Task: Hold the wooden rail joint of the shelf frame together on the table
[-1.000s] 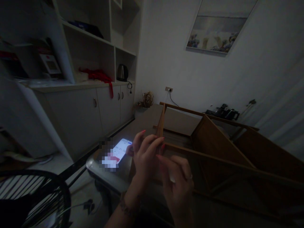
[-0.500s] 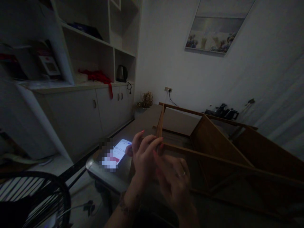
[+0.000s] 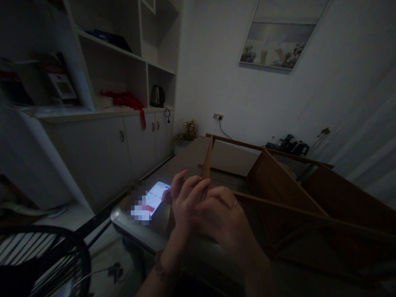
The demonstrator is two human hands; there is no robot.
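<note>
My left hand [image 3: 188,203] is in front of the near left corner of a brown wooden shelf frame [image 3: 284,183] that lies on its side on the table. Its fingers are curled, with the index finger raised a little. My right hand [image 3: 227,216], with a ring on one finger, meets it from the right, fingers bent in against the left palm and fingers. Whatever is between the two hands is hidden and dark. A lit phone [image 3: 151,202] showing a timer rests on the table left of my left hand.
The table [image 3: 188,152] has a rounded metal corner near me. A black fan [image 3: 46,255] stands at lower left. White cabinets [image 3: 93,144] hold a kettle [image 3: 157,96] and red cloth [image 3: 126,100]. Dark appliances [image 3: 287,144] sit behind the frame.
My right hand has moved up and inward, its fingers now bent over against my left hand. The left hand stays nearly in place; the frame and phone have not moved.
</note>
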